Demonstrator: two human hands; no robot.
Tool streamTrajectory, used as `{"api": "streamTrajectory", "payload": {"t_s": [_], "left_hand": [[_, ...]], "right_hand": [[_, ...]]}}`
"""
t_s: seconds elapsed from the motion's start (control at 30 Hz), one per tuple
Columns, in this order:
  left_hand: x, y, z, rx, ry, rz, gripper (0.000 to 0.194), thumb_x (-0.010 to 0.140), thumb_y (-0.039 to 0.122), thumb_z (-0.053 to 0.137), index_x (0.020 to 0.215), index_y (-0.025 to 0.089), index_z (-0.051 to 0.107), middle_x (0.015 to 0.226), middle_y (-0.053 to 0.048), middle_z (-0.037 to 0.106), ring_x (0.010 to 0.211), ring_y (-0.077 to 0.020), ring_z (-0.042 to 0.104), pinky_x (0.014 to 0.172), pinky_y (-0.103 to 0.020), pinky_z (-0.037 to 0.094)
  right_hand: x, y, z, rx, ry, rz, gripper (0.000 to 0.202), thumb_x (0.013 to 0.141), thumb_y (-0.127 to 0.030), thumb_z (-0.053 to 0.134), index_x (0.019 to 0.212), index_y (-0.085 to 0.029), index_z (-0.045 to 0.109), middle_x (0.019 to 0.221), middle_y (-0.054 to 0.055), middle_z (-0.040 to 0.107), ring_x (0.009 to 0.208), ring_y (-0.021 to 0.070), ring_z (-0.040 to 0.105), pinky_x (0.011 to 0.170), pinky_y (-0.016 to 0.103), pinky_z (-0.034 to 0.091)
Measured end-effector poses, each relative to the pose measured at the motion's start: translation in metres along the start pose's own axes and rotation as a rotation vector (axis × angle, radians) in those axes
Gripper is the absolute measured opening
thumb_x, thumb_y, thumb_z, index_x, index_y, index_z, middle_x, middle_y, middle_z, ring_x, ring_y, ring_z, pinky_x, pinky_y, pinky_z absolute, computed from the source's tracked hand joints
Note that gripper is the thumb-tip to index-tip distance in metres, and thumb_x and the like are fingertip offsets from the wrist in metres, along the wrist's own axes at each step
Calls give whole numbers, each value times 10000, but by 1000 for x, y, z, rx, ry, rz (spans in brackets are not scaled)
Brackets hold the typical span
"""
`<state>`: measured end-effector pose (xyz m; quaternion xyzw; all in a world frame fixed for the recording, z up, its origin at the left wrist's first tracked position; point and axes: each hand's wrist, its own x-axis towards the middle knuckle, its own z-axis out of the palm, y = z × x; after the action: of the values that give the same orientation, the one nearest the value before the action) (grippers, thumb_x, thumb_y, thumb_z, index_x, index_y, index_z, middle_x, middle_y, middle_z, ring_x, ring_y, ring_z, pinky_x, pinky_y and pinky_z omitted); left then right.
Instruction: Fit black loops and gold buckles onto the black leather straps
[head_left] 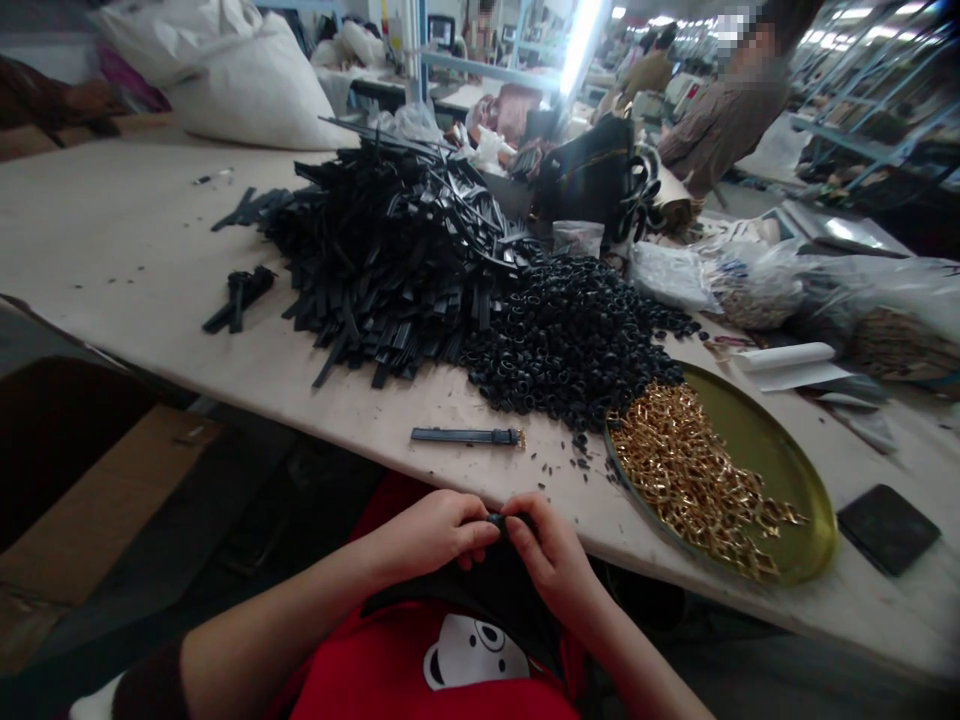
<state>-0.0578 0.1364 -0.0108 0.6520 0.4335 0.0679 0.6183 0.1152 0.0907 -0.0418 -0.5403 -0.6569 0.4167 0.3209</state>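
At the table's front edge my left hand and my right hand are closed in pinches, almost touching. Between their fingertips shows a bit of a small black strap; the rest of it is covered by the fingers. Just beyond them a finished-looking black strap with a gold buckle lies flat on the table. Farther back is a heap of black strap loops. A round gold-coloured tray to the right holds a pile of gold buckles.
Behind the loops rises a large heap of black straps. A few straps lie apart at left. A white sack, plastic bags and a dark square pad are on the table. A person stands beyond it.
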Motion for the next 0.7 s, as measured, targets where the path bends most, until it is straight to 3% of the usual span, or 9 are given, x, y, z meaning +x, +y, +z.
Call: {"api": "streamTrajectory", "payload": {"t_s": [0.17, 0.37, 0.43, 0.53, 0.63, 0.7], "left_hand": [[20, 2, -17, 289, 60, 91, 265, 836, 298, 418, 714, 149, 599, 619, -8, 616, 564, -131, 572, 511, -204, 389], [48, -8, -48, 741, 460, 290, 210, 808, 348, 534, 926, 197, 620, 910, -41, 623, 874, -184, 554, 781, -277, 410], [56, -9, -72, 862, 598, 232, 191, 836, 321, 497, 943, 209, 609, 927, -34, 606, 875, -170, 546, 790, -269, 403], [71, -6, -113, 1028, 812, 35, 198, 857, 273, 450, 950, 179, 598, 924, -69, 589, 865, -195, 541, 753, -300, 394], [86, -3, -141, 1071, 881, -55, 186, 820, 241, 487, 907, 116, 594, 880, -119, 577, 835, -236, 539, 705, -332, 379], [90, -1, -146, 1091, 886, -62, 165, 814, 215, 475, 875, 115, 592, 853, -122, 572, 803, -237, 540, 678, -333, 367]], "right_hand": [[27, 7, 10, -54, 85, -51, 167, 887, -276, 341, 911, -194, 484, 788, 24, 576, 729, 146, 553, 647, 250, 435], [69, 30, 9, -648, 366, -178, 211, 855, -300, 418, 872, -184, 593, 966, 101, 610, 865, 241, 545, 771, 385, 398], [77, 40, 10, -778, 427, -251, 227, 853, -298, 425, 934, -186, 605, 1055, 112, 594, 934, 260, 527, 818, 408, 376], [80, 48, 13, -834, 420, -297, 286, 847, -349, 449, 1035, -177, 578, 1098, 116, 584, 998, 263, 508, 866, 409, 357], [80, 49, 14, -814, 408, -280, 327, 829, -389, 477, 1059, -170, 559, 1088, 123, 588, 1005, 270, 505, 881, 419, 351], [79, 46, 13, -779, 392, -263, 310, 825, -365, 493, 1058, -171, 556, 1073, 128, 591, 998, 274, 508, 883, 429, 352]]}}
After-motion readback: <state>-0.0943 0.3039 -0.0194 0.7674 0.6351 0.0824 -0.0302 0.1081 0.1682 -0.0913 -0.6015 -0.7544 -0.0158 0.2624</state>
